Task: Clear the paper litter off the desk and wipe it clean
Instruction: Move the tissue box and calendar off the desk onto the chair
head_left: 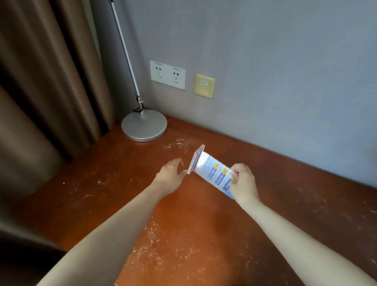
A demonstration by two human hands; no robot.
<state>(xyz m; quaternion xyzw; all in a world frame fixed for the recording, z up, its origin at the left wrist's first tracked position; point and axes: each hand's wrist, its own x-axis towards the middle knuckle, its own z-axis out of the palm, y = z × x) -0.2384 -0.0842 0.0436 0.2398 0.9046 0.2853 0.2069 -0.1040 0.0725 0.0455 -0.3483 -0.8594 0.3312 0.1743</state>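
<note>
A reddish-brown wooden desk [201, 220] fills the lower view, streaked with pale dust and small whitish specks. My right hand [243, 183] grips one end of a white and blue card stand [210, 169] with yellow patches, tilted above the desk's middle. The stand's flat base [196, 158] points up and left. My left hand [170, 173] hovers just left of that base, fingers apart, fingertips close to its lower edge, holding nothing. No loose paper shows on the desk.
A silver lamp with a round base [144, 125] stands in the desk's back left corner, its pole [125, 47] leaning up the wall. Brown curtains [33, 80] hang at the left. White sockets [167, 75] and a yellow plate [204, 86] sit on the grey wall.
</note>
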